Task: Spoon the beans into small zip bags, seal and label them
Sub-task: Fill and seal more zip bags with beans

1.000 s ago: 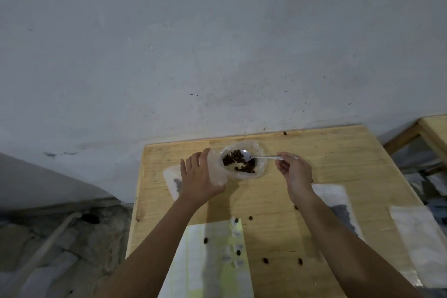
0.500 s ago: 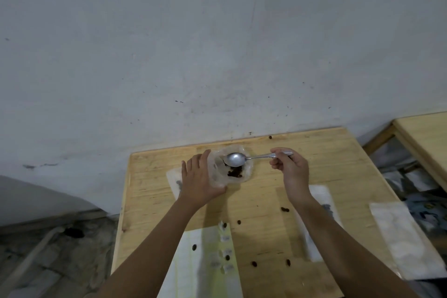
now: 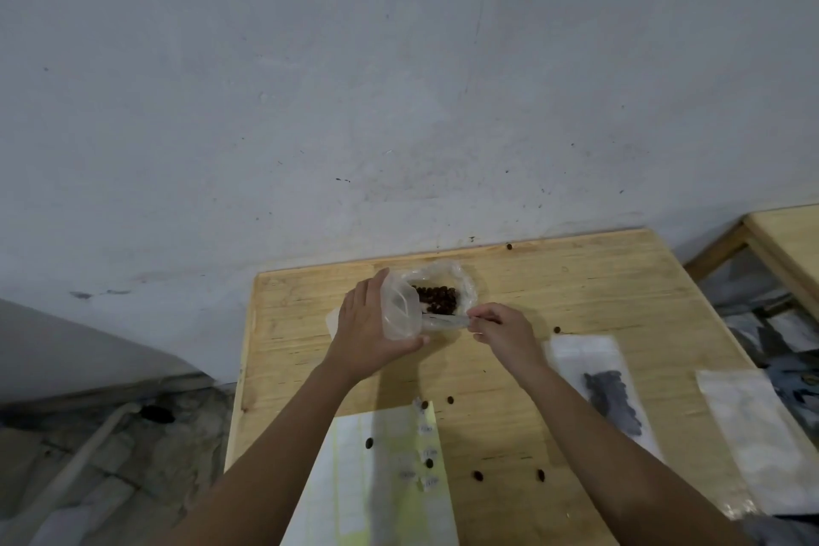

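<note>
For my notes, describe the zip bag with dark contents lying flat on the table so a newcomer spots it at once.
Start at the pale wooden table against the grey wall. Just right of the person's right hand lies a flat clear plastic zip bag. Unlike the similar pale bag at the table's right edge, it shows a dark patch of beans inside.

Bare left hand (image 3: 370, 324) and bare right hand (image 3: 503, 330) above the table (image 3: 598, 288), each on a slim, smooth forearm, left forearm (image 3: 283, 443) and right forearm (image 3: 620, 448), uncovered from wrist to the table's near end, with knuckles ridged on the right hand.
</note>
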